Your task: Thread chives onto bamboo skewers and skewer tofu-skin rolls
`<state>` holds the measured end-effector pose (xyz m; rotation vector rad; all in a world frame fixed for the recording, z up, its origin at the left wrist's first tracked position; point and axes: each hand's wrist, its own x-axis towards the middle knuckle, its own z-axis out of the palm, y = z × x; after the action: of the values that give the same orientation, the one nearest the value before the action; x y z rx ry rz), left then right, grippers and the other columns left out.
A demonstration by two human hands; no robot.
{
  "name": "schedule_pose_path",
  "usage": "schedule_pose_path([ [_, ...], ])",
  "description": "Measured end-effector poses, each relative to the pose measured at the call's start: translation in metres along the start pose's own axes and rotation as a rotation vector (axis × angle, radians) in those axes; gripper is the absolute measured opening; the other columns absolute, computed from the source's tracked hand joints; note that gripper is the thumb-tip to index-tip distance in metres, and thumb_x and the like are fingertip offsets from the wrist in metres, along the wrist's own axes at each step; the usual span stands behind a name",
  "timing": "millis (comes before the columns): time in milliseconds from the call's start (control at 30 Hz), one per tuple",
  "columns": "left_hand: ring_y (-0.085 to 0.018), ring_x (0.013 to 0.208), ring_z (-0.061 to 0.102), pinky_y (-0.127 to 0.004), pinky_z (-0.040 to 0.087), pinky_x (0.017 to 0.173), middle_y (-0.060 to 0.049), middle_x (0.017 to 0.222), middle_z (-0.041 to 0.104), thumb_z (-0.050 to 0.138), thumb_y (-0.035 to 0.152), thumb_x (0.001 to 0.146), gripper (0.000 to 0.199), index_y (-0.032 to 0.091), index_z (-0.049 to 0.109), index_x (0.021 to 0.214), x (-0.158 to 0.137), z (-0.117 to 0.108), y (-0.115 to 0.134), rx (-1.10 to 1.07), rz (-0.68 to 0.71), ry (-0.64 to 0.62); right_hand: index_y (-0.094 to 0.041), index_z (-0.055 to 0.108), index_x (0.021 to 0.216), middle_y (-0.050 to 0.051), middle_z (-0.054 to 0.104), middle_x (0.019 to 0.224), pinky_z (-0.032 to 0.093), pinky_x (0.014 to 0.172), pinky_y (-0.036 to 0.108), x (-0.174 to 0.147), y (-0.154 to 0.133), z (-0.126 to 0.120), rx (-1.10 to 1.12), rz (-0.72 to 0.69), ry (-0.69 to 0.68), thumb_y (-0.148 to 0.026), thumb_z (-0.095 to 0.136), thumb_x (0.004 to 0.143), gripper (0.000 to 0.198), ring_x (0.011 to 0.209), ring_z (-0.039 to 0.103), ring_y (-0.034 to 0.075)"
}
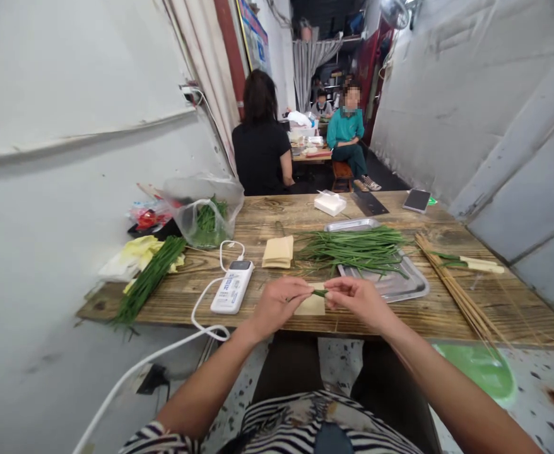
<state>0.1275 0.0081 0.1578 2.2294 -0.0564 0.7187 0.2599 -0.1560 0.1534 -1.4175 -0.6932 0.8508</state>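
Between my two hands is a short green bundle of garlic chives (320, 293), folded or cut small. My left hand (279, 302) pinches its left end, and my right hand (355, 297) pinches the right end. Just beneath them a pale yellow square sheet (311, 308), like tofu skin, lies on the wooden table (267, 211). A stack of similar sheets (277, 252) sits behind my left hand. Beyond my right hand, long chives (357, 247) lie across a clear shallow tray (412, 284) and over its left side.
A white power bank (232, 287) with a cable is at left, near more chives (151, 280) and a plastic bag (206, 214). Thin sticks (452, 284) lie at right. Farther back are a white box (330, 202) and a phone (418, 200). People sit beyond the table.
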Motion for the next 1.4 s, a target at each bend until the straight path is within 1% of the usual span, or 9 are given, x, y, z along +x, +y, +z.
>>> schedule_pose_path([
  [100,-0.015,0.080,0.067,-0.026,0.055,0.074,-0.007,0.089,0.073,0.060,0.025,0.085,0.017,0.018,0.075,0.090,-0.008,0.001,-0.014,0.004,-0.008,0.006,-0.015,0.066,0.083,-0.001,0.065,0.059,0.051,0.059,0.029,0.011,0.012,0.006,-0.103,0.053,-0.048,-0.038,0.074,0.064,0.031,0.054,0.061,0.014],
  [200,-0.015,0.081,0.067,-0.027,0.054,0.075,-0.007,0.089,0.072,0.059,0.025,0.086,0.018,0.019,0.075,0.090,-0.018,0.009,-0.029,-0.001,-0.038,0.018,-0.016,0.067,0.080,-0.001,0.064,0.058,0.049,0.056,0.027,0.019,0.029,0.008,-0.255,0.024,-0.052,-0.035,0.068,0.070,0.023,0.053,0.060,0.015],
  [333,-0.015,0.081,0.067,-0.027,0.053,0.076,-0.007,0.089,0.073,0.060,0.026,0.085,0.017,0.019,0.075,0.089,-0.031,0.021,-0.050,-0.031,-0.086,0.000,-0.017,0.067,0.075,0.001,0.063,0.058,0.045,0.055,0.026,0.021,0.047,0.007,-0.544,-0.096,-0.011,-0.028,0.057,0.079,0.016,0.053,0.058,0.015],
  [467,-0.015,0.080,0.066,-0.029,0.050,0.080,-0.006,0.086,0.073,0.060,0.027,0.085,0.016,0.019,0.074,0.083,-0.041,0.028,-0.062,0.012,-0.096,-0.004,-0.018,0.068,0.076,0.005,0.067,0.073,0.046,0.068,0.029,0.018,0.060,0.006,-0.774,-0.318,-0.001,-0.023,0.054,0.085,0.017,0.071,0.061,0.018],
  [633,-0.017,0.083,0.061,-0.034,0.046,0.080,-0.006,0.084,0.073,0.057,0.024,0.087,0.017,0.018,0.073,0.082,-0.042,0.030,-0.064,0.103,0.061,-0.039,-0.017,0.067,0.088,0.008,0.064,0.081,0.047,0.070,0.030,0.011,0.069,0.005,-0.839,-0.493,-0.025,-0.024,0.045,0.093,0.023,0.075,0.059,0.019],
  [833,-0.016,0.084,0.056,-0.032,0.046,0.079,-0.007,0.087,0.069,0.051,0.019,0.089,0.019,0.016,0.070,0.088,-0.044,0.029,-0.062,0.169,0.120,-0.114,-0.018,0.066,0.088,0.008,0.061,0.082,0.046,0.069,0.031,0.008,0.074,0.002,-0.930,-0.601,-0.041,-0.026,0.040,0.097,0.029,0.077,0.056,0.019],
  [1000,-0.018,0.093,0.054,-0.033,0.046,0.084,-0.011,0.096,0.066,0.043,0.015,0.091,0.024,0.014,0.065,0.101,-0.046,0.024,-0.059,0.323,0.210,-0.235,-0.016,0.063,0.089,0.007,0.058,0.081,0.041,0.069,0.030,0.006,0.067,-0.002,-1.166,-0.647,-0.182,-0.022,0.035,0.099,0.031,0.077,0.050,0.018],
  [1233,-0.019,0.097,0.051,-0.033,0.046,0.087,-0.011,0.101,0.063,0.044,0.019,0.093,0.023,0.012,0.060,0.108,-0.048,0.020,-0.064,0.414,0.290,-0.351,-0.014,0.062,0.093,0.009,0.057,0.087,0.041,0.072,0.032,0.001,0.054,0.001,-1.473,-0.662,-0.377,-0.013,0.043,0.094,0.020,0.082,0.049,0.020],
  [1400,-0.018,0.095,0.054,-0.033,0.047,0.085,-0.010,0.097,0.063,0.042,0.021,0.094,0.022,0.013,0.060,0.103,-0.048,0.022,-0.066,0.448,0.311,-0.354,-0.011,0.063,0.083,0.011,0.056,0.081,0.041,0.068,0.034,0.004,0.059,0.008,-1.581,-0.698,-0.358,-0.008,0.043,0.091,0.022,0.078,0.049,0.022],
])
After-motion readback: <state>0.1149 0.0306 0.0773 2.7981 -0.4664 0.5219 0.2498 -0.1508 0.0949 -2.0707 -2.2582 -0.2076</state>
